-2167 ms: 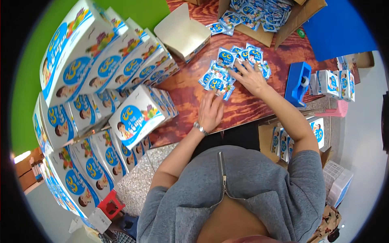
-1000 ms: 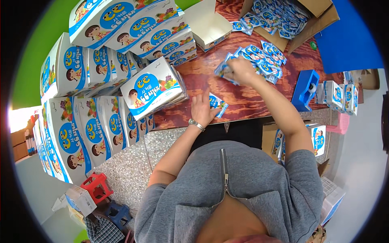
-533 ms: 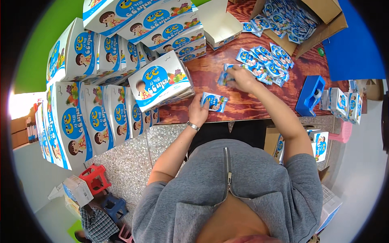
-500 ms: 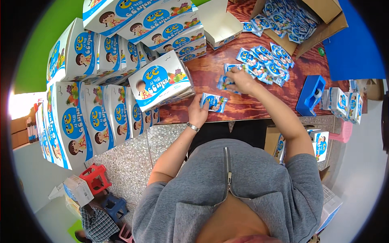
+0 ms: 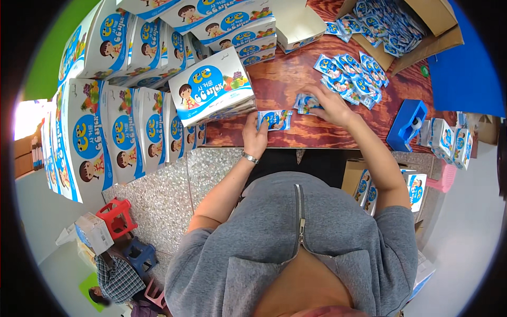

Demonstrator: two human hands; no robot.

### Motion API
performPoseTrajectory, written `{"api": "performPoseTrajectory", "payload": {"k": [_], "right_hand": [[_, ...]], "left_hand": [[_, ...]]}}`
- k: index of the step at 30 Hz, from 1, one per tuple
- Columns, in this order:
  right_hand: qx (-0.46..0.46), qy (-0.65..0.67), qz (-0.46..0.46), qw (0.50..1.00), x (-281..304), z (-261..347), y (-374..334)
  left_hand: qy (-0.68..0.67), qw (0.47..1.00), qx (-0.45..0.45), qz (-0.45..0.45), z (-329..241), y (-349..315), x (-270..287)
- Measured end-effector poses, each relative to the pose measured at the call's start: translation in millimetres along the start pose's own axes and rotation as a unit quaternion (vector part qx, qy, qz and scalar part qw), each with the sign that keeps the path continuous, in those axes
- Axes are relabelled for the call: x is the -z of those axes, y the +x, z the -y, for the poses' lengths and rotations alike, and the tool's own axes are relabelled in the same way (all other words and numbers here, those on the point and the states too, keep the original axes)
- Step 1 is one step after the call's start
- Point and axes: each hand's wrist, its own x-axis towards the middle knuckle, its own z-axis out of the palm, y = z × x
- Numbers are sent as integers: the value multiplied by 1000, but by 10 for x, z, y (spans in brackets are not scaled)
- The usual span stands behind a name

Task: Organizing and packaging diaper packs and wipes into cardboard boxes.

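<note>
Now closer to box (image 5: pixel 210 84), left hand (image 5: pixel 255 136) grasping packet (image 5: pixel 278 120), right hand (image 5: pixel 334 106) over another packet (image 5: pixel 304 104), grip unclear

Between two and three o'clock stands a blue tape dispenser (image 5: pixel 407 129); at three, a pink plastic stool (image 5: pixel 446 177). A blue panel (image 5: pixel 467 79) fills two o'clock. Toward eight, on speckled flooring (image 5: pixel 163 193), a red stool (image 5: pixel 115 212) stands near a blue stool (image 5: pixel 140 253); beyond, a person in a checked shirt (image 5: pixel 120 280). A green surface (image 5: pixel 43 68) shows at ten.
</note>
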Motion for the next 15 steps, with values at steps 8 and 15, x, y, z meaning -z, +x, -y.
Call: {"api": "performPoseTrajectory", "payload": {"k": [8,15], "right_hand": [[183,-52,-39,981,24,330,-224],[110,-166,-84,976,-312,82,-232]], "left_hand": [[-193,980,-9,47,-291,229,-380],[-263,937,-19,230,-194,337,-577]]}}
